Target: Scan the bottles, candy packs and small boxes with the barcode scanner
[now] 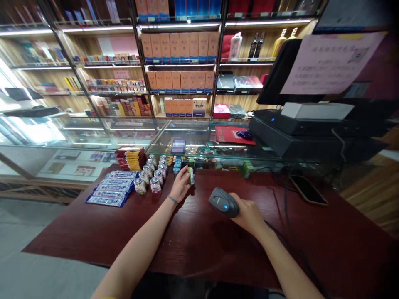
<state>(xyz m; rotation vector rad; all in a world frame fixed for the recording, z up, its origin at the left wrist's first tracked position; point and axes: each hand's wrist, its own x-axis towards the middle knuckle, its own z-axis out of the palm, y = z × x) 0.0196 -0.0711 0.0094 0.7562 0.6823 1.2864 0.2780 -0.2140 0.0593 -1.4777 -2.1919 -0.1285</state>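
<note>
In my right hand (249, 214) is a dark grey barcode scanner (222, 202) with a small blue light, held above the brown table (193, 245). My left hand (181, 185), with a band at the wrist, is closed on a small green box (190, 176) near the back edge of the table. Small blue-topped containers (176, 165) stand just behind that hand. To its left are two rows of little jars (156, 185) with silvery lids. Blue-and-white packets (110, 189) lie overlapped farther left, and red and yellow packets (129, 158) are stacked behind them.
A glass display counter (131, 131) runs along the table's far side. On the right are a black phone (308, 189), the scanner's cable and a monitor (280, 70). Another green box (247, 169) sits by the glass. A mouse (245, 135) rests on a red mat.
</note>
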